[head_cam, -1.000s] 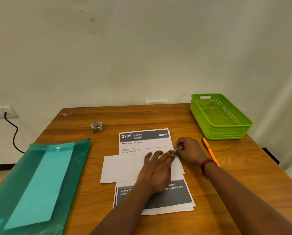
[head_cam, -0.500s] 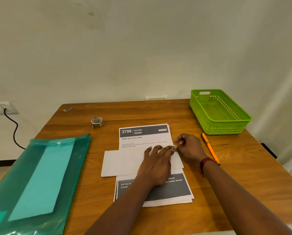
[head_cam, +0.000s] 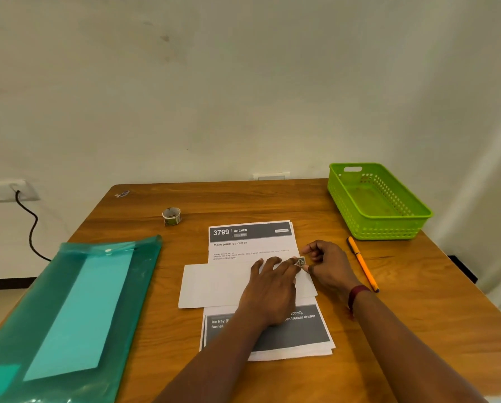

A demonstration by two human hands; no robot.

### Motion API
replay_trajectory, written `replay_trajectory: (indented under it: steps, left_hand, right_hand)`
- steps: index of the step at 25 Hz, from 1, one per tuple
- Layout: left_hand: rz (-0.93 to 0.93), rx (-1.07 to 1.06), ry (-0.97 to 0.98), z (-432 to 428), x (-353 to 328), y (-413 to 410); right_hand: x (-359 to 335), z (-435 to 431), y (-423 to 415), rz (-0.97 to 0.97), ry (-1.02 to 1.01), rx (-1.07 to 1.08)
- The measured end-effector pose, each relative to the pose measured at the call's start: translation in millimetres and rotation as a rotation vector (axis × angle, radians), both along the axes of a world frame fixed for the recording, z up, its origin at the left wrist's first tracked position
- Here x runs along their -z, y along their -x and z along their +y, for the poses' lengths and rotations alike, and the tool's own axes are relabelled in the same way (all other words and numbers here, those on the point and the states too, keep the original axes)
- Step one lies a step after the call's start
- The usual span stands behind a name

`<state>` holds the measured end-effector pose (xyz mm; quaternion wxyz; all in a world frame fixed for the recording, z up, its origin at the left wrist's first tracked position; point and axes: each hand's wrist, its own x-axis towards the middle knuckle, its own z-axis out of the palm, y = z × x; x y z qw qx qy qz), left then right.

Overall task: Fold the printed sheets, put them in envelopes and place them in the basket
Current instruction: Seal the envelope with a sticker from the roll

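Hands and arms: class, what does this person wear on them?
No sleeves or gloves show; both forearms are bare. A narrow dark red wristband circles the wrist of the right hand. The left hand shows no band.

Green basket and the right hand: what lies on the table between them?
In the head view, an orange pen lies on the wooden table between the right hand, which pinches a small sticker, and the green basket.
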<state>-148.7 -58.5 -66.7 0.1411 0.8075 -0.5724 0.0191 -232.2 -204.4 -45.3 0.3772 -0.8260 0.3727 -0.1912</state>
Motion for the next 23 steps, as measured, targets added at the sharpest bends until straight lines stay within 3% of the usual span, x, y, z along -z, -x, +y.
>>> replay_trajectory:
  steps: [4,7,9,16,23]
  left_hand:
    - [0.071,-0.003,0.069,3,-7,2]
    - [0.317,-0.121,0.271,9,-20,-2]
    - [0.385,-0.204,0.367,16,-37,-25]
    - [0.245,-0.475,0.366,85,-65,-162]
    - [0.186,-0.704,0.343,194,-40,-177]
  right_hand:
    - [14,16,10,-0.187,0.131,0.120]
    - [12,30,14,-0.276,0.243,0.184]
    - [8,33,16,-0.282,0.305,0.221]
    - [5,34,18,-0.296,0.418,0.305]
    - [18,42,22,-0.295,0.800,0.225]
